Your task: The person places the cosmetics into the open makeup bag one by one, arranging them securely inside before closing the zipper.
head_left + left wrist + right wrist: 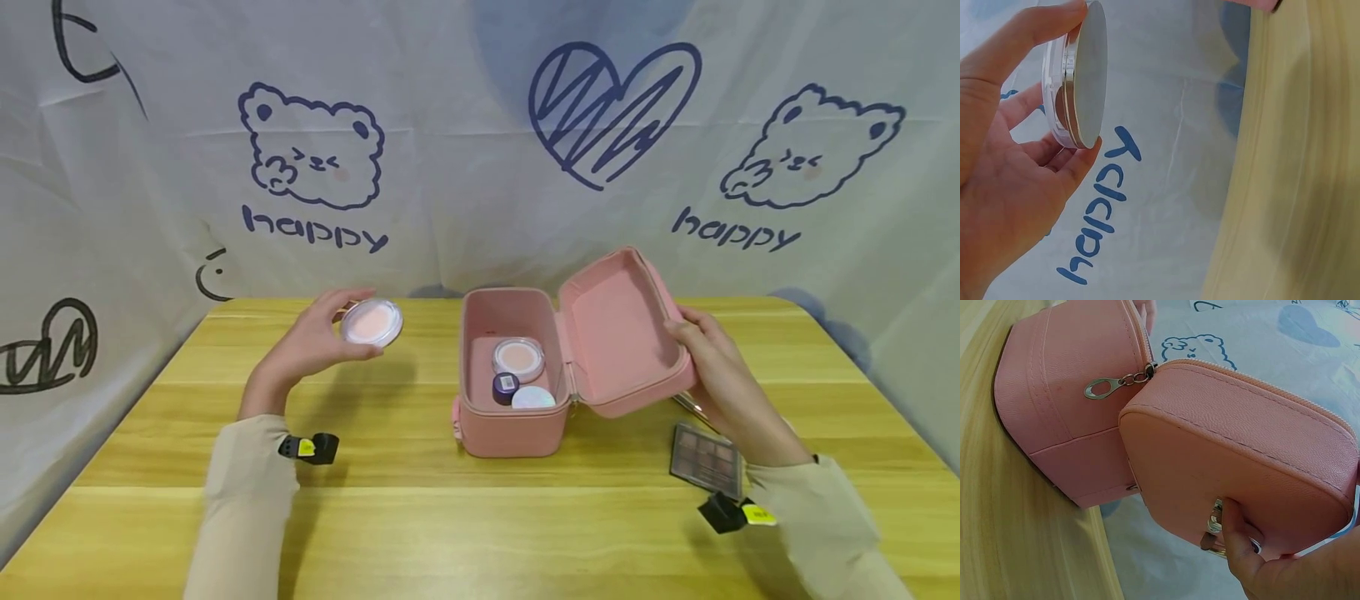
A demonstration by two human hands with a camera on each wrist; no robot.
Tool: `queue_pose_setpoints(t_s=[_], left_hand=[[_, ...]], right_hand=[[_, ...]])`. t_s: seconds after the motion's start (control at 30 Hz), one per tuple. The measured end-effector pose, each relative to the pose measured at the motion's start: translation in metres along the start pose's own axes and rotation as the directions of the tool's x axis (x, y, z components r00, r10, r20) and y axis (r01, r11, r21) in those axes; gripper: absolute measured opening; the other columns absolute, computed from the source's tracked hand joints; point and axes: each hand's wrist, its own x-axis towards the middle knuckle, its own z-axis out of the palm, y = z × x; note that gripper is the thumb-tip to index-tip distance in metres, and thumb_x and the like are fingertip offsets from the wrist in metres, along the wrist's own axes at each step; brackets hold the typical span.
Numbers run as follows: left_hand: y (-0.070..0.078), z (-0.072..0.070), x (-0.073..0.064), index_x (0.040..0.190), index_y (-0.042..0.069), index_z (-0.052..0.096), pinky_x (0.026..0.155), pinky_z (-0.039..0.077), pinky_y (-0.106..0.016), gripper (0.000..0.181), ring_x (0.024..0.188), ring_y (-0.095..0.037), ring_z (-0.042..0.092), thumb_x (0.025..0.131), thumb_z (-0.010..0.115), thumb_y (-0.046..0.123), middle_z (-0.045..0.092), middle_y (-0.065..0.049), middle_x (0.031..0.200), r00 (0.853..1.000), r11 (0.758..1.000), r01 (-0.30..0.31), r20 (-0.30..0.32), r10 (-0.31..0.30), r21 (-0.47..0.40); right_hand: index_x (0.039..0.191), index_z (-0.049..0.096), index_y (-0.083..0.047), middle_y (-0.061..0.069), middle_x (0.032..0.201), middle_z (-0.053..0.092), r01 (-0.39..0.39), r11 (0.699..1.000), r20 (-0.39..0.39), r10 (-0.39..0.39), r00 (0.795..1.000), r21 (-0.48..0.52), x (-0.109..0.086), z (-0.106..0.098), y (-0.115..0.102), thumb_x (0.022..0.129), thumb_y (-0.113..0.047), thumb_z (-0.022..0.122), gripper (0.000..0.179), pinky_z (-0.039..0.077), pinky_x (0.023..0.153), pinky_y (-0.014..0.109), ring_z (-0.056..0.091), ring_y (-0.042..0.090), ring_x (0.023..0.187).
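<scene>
While the right hand (716,372) grips the pink case's (513,432) lid (617,332), the left hand (317,339) pinches a compact (371,322) above the desk (390,533) beside the case: seemingly a transfer, whose next move probably needs that lid steady.

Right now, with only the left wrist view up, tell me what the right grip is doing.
Observer: The right grip holds the raised lid of the pink case.
Operator: Report what sits inside that case.
Observer: The head view shows a round compact, a small purple-sided container and a pale round item.
Operator: Name one thing lying near the right sleeve.
Observer: A rectangular palette lies on the table, just beyond the sleeve's cuff.
</scene>
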Motion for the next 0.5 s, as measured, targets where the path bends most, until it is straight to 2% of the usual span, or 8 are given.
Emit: queue_pose_setpoints(t_s=[0.27,0.5], left_hand=[[0.008,0.005,0.003,0.140,0.003,0.047,0.106,0.029,-0.052,0.078,0.123,-0.036,0.040,0.072,0.084,0.012,0.042,-0.019,0.138,0.999,0.999,-0.035,-0.019,0.035,-0.023],[0.013,0.010,0.009,0.140,0.005,0.048,0.103,0.032,-0.055,0.078,0.122,-0.035,0.040,0.072,0.085,0.014,0.041,-0.018,0.138,0.999,1.000,-0.016,-0.028,0.016,-0.001]], right_hand=[[0.148,0.011,0.002,0.017,0.135,0.029,0.006,1.000,0.005,-0.006,1.000,-0.001,0.001,0.001,0.000,0.103,-0.031,0.044,0.065,0.050,0.081,0.021,0.052,0.012,0.101],[0.145,0.018,0.000,0.016,0.131,0.032,0.026,1.000,-0.003,-0.026,1.000,0.004,0.001,0.001,0.002,0.102,-0.030,0.045,0.059,0.050,0.079,0.021,0.054,0.011,0.099]])
